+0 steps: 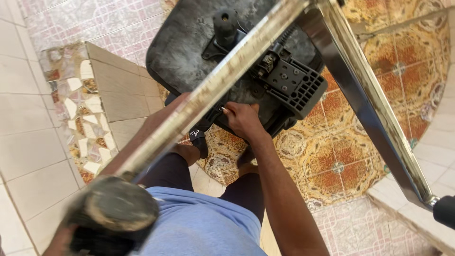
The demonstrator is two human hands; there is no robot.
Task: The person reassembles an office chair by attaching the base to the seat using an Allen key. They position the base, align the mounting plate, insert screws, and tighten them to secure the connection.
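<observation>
Right hand (242, 119) curled on upturned chair seat (189, 52) edge beside black mechanism (291, 83); left hand grip unclear

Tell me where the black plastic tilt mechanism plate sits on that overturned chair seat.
In the head view the black tilt mechanism plate sits upper centre-right on the underside of the chair seat, just right of the chrome base leg and above the right hand.
</observation>
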